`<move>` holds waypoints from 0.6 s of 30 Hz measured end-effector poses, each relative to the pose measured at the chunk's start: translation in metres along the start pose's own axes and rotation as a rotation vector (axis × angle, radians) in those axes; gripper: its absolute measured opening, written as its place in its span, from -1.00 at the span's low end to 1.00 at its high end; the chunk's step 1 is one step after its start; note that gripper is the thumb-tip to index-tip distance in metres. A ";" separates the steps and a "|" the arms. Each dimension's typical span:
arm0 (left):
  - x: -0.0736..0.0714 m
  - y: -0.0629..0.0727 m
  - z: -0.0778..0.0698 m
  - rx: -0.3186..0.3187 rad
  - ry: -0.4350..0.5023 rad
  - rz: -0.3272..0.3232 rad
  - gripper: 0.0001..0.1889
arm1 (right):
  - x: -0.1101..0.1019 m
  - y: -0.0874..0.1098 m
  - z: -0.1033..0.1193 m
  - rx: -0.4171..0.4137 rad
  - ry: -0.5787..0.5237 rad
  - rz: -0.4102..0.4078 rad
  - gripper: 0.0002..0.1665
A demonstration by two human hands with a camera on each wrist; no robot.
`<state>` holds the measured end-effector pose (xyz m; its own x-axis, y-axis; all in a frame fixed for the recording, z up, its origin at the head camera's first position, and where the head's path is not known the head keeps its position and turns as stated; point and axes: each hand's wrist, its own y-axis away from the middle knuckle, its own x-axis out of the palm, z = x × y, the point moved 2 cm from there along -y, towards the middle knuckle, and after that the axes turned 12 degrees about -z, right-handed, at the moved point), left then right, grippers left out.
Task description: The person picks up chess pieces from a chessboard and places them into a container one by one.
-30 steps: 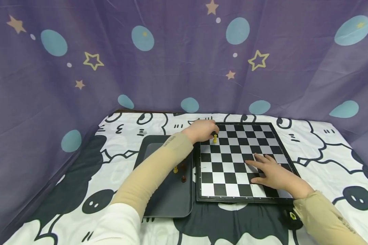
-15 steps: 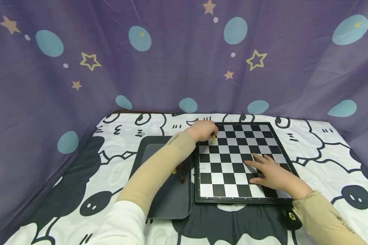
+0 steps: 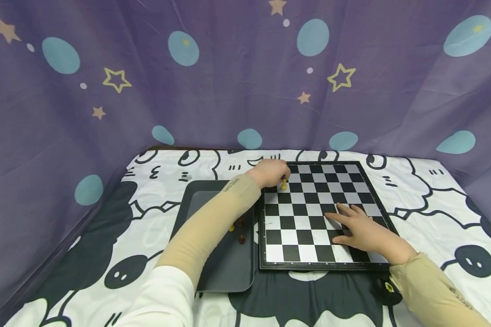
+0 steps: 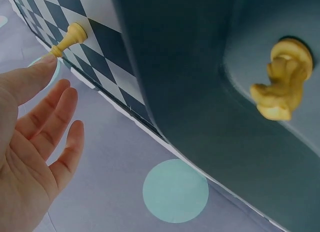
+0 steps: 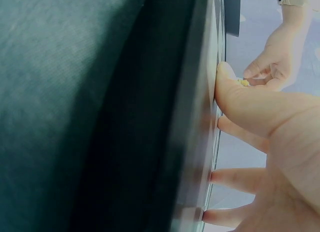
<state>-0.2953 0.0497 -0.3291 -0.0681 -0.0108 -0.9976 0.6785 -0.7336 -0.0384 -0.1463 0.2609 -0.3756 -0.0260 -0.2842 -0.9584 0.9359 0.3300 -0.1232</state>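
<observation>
At the far left corner of the chessboard (image 3: 298, 210), my left hand (image 3: 268, 172) pinches a yellow chess piece (image 3: 284, 184) by its top. The left wrist view shows the thumb at the tip of this chess piece (image 4: 71, 36), whose round base is on or close to the checkered surface; the other fingers are partly curled, and the index finger is mostly hidden. My right hand (image 3: 362, 230) rests on the near right part of the board with fingers spread. In the right wrist view its fingertips (image 5: 220, 123) touch the board.
A dark grey tray (image 3: 225, 272) stands left of the board, under my left forearm. In it are a yellow knight (image 4: 287, 79) and brown pieces (image 3: 242, 239). A small black object (image 3: 388, 291) lies by my right sleeve. Behind the table hangs a purple curtain (image 3: 229, 91).
The head view has shifted slightly. Both hands and the pinched chess piece keep nearly the same places on the board.
</observation>
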 end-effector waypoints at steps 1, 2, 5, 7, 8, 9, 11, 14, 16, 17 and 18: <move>0.000 0.000 0.000 0.001 -0.001 -0.001 -0.78 | 0.000 0.000 0.000 0.000 0.000 -0.001 -0.25; 0.000 0.000 0.000 0.002 -0.003 -0.001 -0.78 | 0.000 0.000 0.000 -0.003 0.002 -0.002 -0.25; -0.001 -0.001 -0.001 0.001 -0.006 0.004 -0.79 | 0.000 0.000 0.000 -0.011 0.000 -0.006 -0.25; -0.001 -0.001 -0.002 0.000 -0.006 0.005 -0.79 | -0.001 0.000 0.000 -0.013 -0.001 -0.006 -0.26; 0.000 -0.002 -0.002 0.000 -0.007 0.007 -0.79 | -0.001 0.000 0.000 -0.014 -0.001 -0.007 -0.26; 0.000 -0.002 -0.002 0.001 -0.007 0.007 -0.79 | 0.000 0.000 0.000 -0.012 -0.003 -0.007 -0.26; 0.001 -0.002 -0.002 0.006 -0.009 0.006 -0.79 | 0.000 0.000 0.000 -0.006 -0.004 -0.004 -0.26; 0.001 -0.002 -0.002 0.021 -0.018 0.004 -0.79 | 0.000 0.000 0.000 0.001 -0.001 0.006 -0.25; 0.001 -0.001 -0.002 0.033 -0.025 -0.001 -0.80 | 0.000 0.000 0.000 0.003 0.003 0.012 -0.25; 0.001 -0.001 -0.003 0.037 -0.027 -0.004 -0.81 | 0.001 0.000 0.000 0.000 0.008 0.013 -0.25; 0.000 0.000 -0.003 0.041 -0.024 -0.010 -0.81 | 0.000 0.000 0.000 0.002 0.011 0.014 -0.24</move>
<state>-0.2935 0.0520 -0.3293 -0.0927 -0.0189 -0.9955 0.6471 -0.7610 -0.0458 -0.1465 0.2610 -0.3760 -0.0170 -0.2698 -0.9628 0.9368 0.3323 -0.1097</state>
